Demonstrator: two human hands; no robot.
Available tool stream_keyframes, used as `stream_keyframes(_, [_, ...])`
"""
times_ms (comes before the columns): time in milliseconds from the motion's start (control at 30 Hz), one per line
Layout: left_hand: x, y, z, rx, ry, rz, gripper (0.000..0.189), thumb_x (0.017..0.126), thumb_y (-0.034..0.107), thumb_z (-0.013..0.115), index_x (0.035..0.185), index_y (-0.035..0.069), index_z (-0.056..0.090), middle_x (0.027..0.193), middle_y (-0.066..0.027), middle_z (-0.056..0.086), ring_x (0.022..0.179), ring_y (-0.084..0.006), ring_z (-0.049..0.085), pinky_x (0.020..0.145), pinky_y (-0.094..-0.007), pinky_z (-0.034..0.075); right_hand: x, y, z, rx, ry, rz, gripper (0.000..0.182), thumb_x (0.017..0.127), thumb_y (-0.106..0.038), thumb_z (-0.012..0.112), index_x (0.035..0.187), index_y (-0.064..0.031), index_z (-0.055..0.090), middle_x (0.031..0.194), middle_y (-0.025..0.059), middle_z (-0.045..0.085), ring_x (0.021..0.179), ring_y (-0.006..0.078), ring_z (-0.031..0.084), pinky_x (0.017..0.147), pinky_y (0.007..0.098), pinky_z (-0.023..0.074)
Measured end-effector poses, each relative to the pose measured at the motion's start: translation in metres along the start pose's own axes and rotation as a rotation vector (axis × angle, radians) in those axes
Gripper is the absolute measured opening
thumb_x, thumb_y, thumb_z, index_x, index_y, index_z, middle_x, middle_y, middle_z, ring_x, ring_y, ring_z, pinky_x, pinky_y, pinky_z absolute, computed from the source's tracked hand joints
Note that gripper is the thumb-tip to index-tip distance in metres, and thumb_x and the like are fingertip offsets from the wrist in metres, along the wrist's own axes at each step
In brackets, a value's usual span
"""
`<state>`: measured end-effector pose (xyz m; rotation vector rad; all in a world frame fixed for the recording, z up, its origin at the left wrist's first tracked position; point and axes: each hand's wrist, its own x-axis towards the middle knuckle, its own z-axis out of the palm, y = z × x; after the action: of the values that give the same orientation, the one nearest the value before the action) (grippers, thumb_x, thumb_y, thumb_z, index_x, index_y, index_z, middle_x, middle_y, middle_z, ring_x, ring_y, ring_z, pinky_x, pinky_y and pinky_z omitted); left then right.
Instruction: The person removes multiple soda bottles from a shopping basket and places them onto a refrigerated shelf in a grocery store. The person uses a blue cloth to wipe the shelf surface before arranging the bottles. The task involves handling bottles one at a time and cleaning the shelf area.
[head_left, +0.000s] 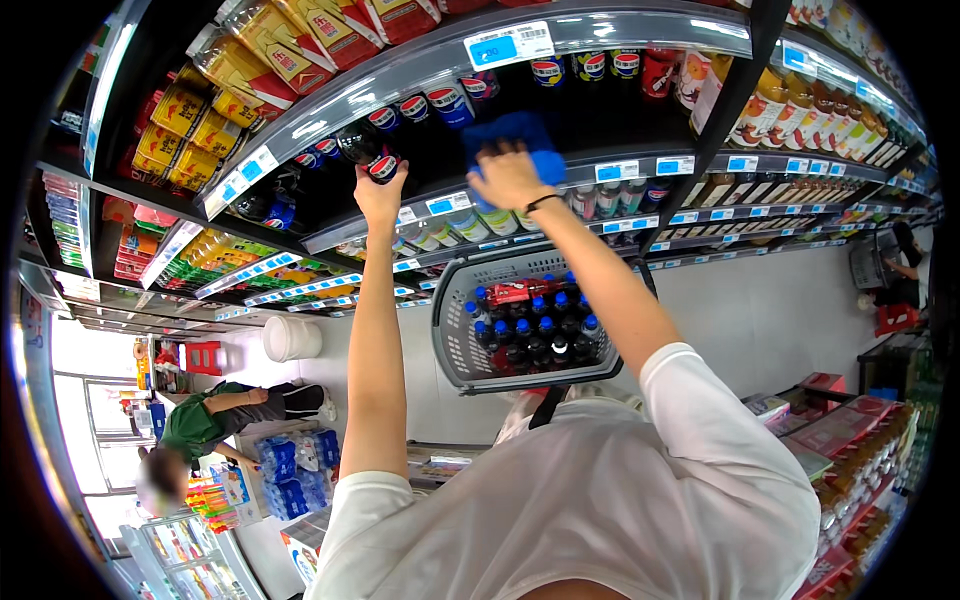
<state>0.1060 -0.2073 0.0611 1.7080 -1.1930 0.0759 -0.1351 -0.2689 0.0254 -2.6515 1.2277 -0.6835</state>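
My left hand (381, 193) grips a dark Pepsi bottle (367, 148) on the black shelf, beside several more cola bottles. To its right, my right hand (511, 174) lies with spread fingers on a blue cloth (550, 154) at the same shelf's front part. Behind both hands, several soft drink bottles (450, 103) stand in a row. Below my arms a grey plastic shopping basket (450, 341) holds several dark bottles with blue caps (523, 327) and a red-labelled bottle (517, 291) lying on top of them.
Price-tag rails (637, 171) edge the shelf, with more bottled drinks above and below. A white bucket (291, 339) stands on the floor at left. Near it, a person in a green top (196, 420) is beside blue-wrapped packs (289, 480). Another person (909, 274) is at far right, by a basket.
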Motion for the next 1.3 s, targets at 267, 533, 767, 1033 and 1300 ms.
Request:
stream_keyframes(267, [0.007, -0.024, -0.014, 0.026, 0.017, 0.101, 0.061, 0.074, 0.042, 0.086, 0.108, -0.004, 0.063, 0.087, -0.017, 0.074, 0.078, -0.0342, 0.072, 0.073, -0.0396, 0.055, -0.005, -0.036, 0.034, -0.001, 0.148, -0.073, 0.046, 0.098, -0.038, 0.048, 0.117, -0.0017, 0.068, 0.127, 0.0189, 0.066, 0.124, 0.039, 0.055, 0.107, 0.0596, 0.0354])
stream_keyframes(533, [0.028, -0.028, -0.008, 0.073, 0.027, 0.128, 0.055, 0.069, 0.043, 0.09, 0.101, 0.003, 0.069, 0.084, -0.0115, 0.075, 0.077, -0.0283, 0.073, 0.074, -0.0381, 0.056, -0.037, 0.082, -0.017, -0.196, 0.346, 0.28, 0.045, 0.097, -0.038, 0.048, 0.119, -0.0056, 0.069, 0.14, 0.0167, 0.06, 0.129, 0.0397, 0.053, 0.109, 0.0615, 0.0324])
stream_keyframes(767, [0.029, -0.033, 0.008, -0.044, 0.1, 0.134, 0.053, 0.069, 0.041, 0.088, 0.093, 0.001, 0.063, 0.089, -0.0157, 0.069, 0.081, -0.0394, 0.068, 0.074, -0.0458, 0.053, 0.018, -0.041, 0.028, -0.178, 0.125, 0.24, 0.05, 0.095, -0.043, 0.047, 0.116, -0.0035, 0.069, 0.14, 0.0179, 0.058, 0.132, 0.0403, 0.047, 0.112, 0.0647, 0.0277])
stream_keyframes(1033, [0.025, -0.038, 0.015, 0.011, 0.129, 0.232, 0.06, 0.073, 0.042, 0.086, 0.101, -0.002, 0.057, 0.098, -0.0212, 0.065, 0.095, -0.0446, 0.063, 0.081, -0.0515, 0.051, 0.029, -0.094, 0.069, -0.067, 0.309, 0.079, 0.037, 0.093, -0.034, 0.054, 0.102, -0.0043, 0.074, 0.118, 0.0182, 0.07, 0.124, 0.0388, 0.057, 0.109, 0.0577, 0.0346])
stream_keyframes(1300, [0.027, -0.042, 0.005, -0.034, -0.045, 0.143, 0.075, 0.076, 0.05, 0.082, 0.12, -0.006, 0.057, 0.111, -0.0251, 0.064, 0.106, -0.0448, 0.061, 0.091, -0.0507, 0.05, -0.057, 0.08, -0.032, -0.425, 0.535, 0.317, 0.022, 0.091, -0.024, 0.057, 0.092, -0.0062, 0.071, 0.089, 0.0173, 0.07, 0.09, 0.0353, 0.064, 0.086, 0.0485, 0.0464])
